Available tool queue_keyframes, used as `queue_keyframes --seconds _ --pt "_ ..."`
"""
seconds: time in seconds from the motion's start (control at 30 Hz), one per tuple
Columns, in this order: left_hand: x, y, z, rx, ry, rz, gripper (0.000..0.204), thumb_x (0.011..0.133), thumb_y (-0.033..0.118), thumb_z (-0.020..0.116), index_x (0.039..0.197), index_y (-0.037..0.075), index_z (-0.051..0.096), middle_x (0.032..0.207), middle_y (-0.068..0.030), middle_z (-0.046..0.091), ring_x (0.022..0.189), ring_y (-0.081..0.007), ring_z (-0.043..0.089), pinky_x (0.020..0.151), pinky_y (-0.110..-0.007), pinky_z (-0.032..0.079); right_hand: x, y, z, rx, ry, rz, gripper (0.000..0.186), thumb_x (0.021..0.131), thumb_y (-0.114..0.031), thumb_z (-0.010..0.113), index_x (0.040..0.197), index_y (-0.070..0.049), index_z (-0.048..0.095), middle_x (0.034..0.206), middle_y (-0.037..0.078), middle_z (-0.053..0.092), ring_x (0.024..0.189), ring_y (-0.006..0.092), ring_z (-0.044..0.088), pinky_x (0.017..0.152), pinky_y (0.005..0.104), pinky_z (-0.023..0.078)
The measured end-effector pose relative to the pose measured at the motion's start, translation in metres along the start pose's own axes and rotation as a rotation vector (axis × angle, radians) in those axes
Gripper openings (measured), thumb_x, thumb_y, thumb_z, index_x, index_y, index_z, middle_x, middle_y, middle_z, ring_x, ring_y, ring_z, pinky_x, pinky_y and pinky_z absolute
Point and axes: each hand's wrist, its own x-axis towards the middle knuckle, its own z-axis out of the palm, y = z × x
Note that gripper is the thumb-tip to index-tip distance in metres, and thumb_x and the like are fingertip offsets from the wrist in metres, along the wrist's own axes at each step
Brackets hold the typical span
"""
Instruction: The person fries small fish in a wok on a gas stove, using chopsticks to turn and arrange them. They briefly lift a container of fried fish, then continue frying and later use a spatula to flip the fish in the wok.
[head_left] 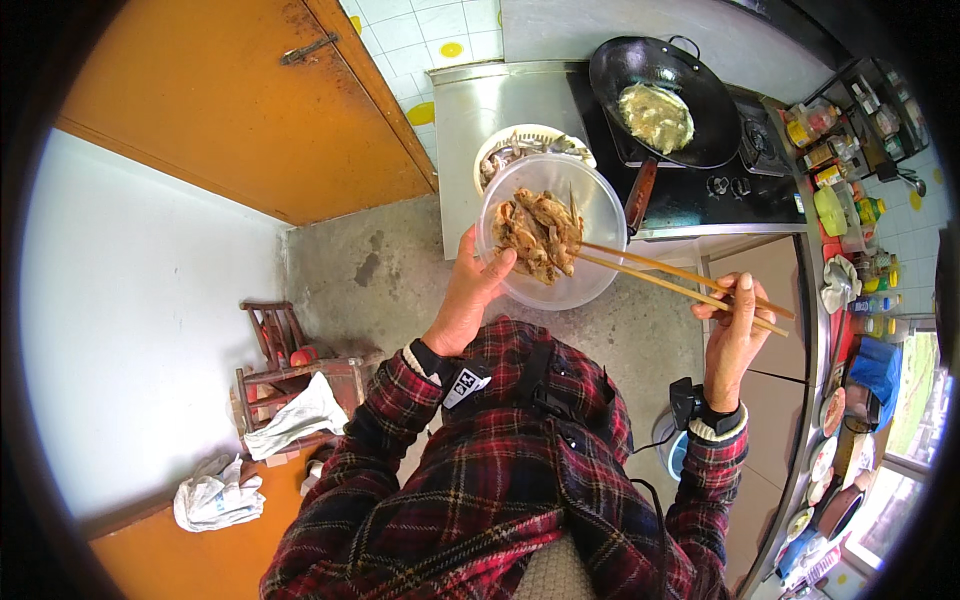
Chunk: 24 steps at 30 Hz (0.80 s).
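While hands pinch bowl and chopsticks, the bowl partly hides a white basket.

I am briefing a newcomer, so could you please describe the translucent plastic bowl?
Find the silver metal counter beside the black stove. At its near edge, the person's left grip holds a round, translucent plastic bowl of browned food pieces. Being see-through sets it apart from the white slotted basket behind it.

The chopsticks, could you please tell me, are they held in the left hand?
No, the right hand holds the chopsticks, while the left hand grasps the plastic bowl.
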Motion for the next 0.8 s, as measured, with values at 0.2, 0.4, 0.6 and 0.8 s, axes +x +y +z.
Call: queue_keyframes --seconds 0.2,0.4,0.6,0.8 --pt "0.001 0.003 -0.001 -0.024 -0.023 0.032 0.085 0.080 0.040 0.068 0.138 0.008 0.015 0.133 -0.0134 0.037 0.120 -0.0232 0.044 0.098 -0.041 0.038 -0.009 0.005 0.016 -0.035 -0.043 -0.012 0.032 0.096 -0.026 0.046 0.086 0.002 0.057 0.071 0.009 0.059 0.054 0.0157 0.061 0.050 0.0249 0.053" --pt "0.004 0.008 -0.006 0.044 -0.027 0.067 0.084 0.081 0.033 0.069 0.139 0.005 0.015 0.131 -0.0142 0.040 0.120 -0.0204 0.042 0.100 -0.036 0.036 -0.005 0.000 0.025 0.021 -0.030 -0.045 0.031 0.096 -0.026 0.045 0.088 0.002 0.057 0.073 0.009 0.059 0.057 0.0165 0.062 0.053 0.0260 0.053" --pt "0.004 0.016 -0.017 0.094 0.046 0.147 0.083 0.081 0.033 0.068 0.139 0.004 0.016 0.129 -0.0140 0.041 0.119 -0.0196 0.042 0.099 -0.034 0.037 0.005 0.011 0.030 0.082 0.002 -0.018 0.032 0.096 -0.026 0.044 0.087 0.003 0.056 0.072 0.010 0.058 0.055 0.0185 0.061 0.052 0.0269 0.053" --pt "0.032 0.034 -0.074 -0.049 0.121 0.123 0.076 0.082 0.045 0.063 0.137 0.011 0.024 0.131 -0.0100 0.042 0.117 -0.0215 0.045 0.091 -0.039 0.042 0.023 0.024 0.017 0.376 0.251 0.010 0.029 0.095 -0.028 0.047 0.089 -0.001 0.057 0.071 0.006 0.059 0.051 0.0137 0.060 0.050 0.0223 0.051"
